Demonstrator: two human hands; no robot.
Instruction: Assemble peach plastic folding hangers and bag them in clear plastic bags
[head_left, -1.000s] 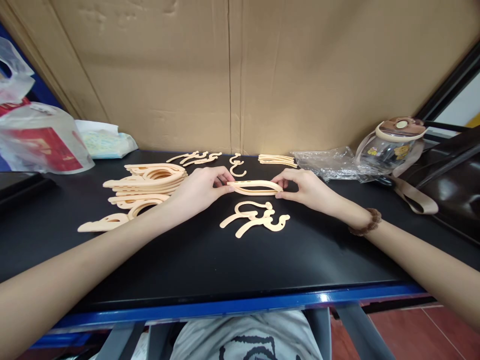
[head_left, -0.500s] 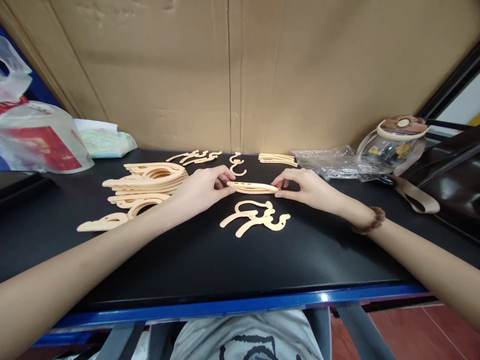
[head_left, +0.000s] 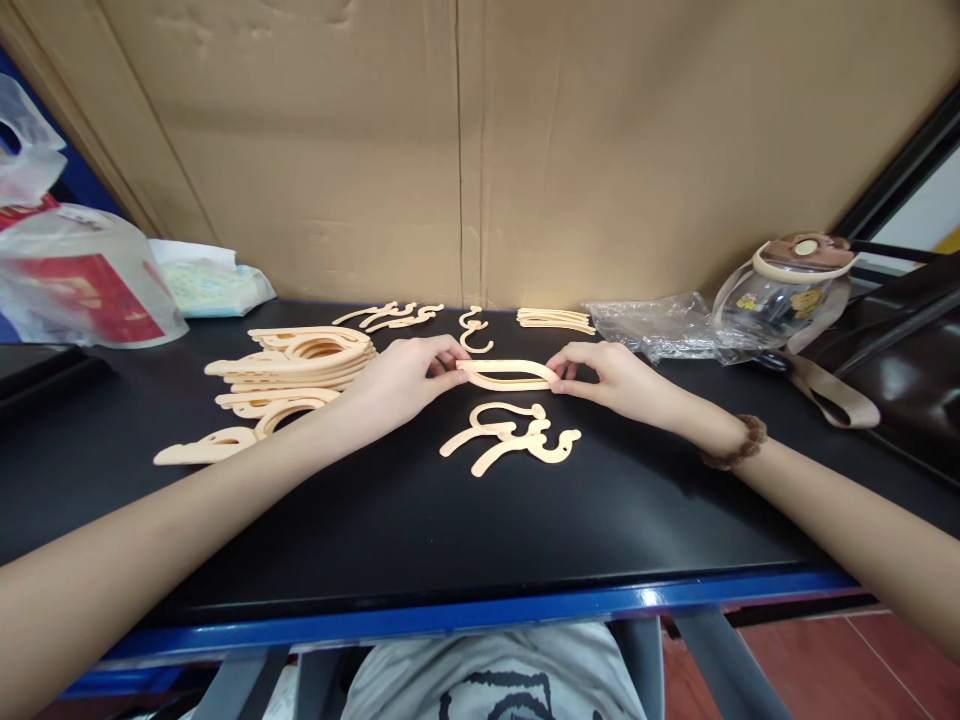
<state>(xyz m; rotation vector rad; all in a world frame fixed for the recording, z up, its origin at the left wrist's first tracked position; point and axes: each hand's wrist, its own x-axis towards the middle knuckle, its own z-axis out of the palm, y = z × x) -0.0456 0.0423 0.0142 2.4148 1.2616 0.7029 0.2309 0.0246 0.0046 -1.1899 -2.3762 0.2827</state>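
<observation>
Between my hands is a pale peach plastic hanger piece (head_left: 508, 384), two curved strips that meet at the ends around a narrow gap. My left hand (head_left: 412, 375) pinches its left end, and my right hand (head_left: 596, 372) pinches the right end. Just below it on the table lie several loose hanger parts, among them a curved hook (head_left: 559, 445). Beside my left forearm rests a stack of folded hangers (head_left: 300, 370). Behind my left fingertips lies another hook part (head_left: 474, 335).
Curved parts (head_left: 397, 314) and a pile of strips (head_left: 555, 319) lie along the back of the black table (head_left: 450, 540). Crumpled clear plastic (head_left: 660, 322), a drink bottle (head_left: 795, 285) and a dark bag (head_left: 900, 350) are at right. A tissue pack (head_left: 210, 280) and plastic bag (head_left: 82, 270) stand at left.
The hanger piece has turned in my fingers, so the gap between its strips now shows wider and its row of slots no longer faces me. Both hands stay in place.
</observation>
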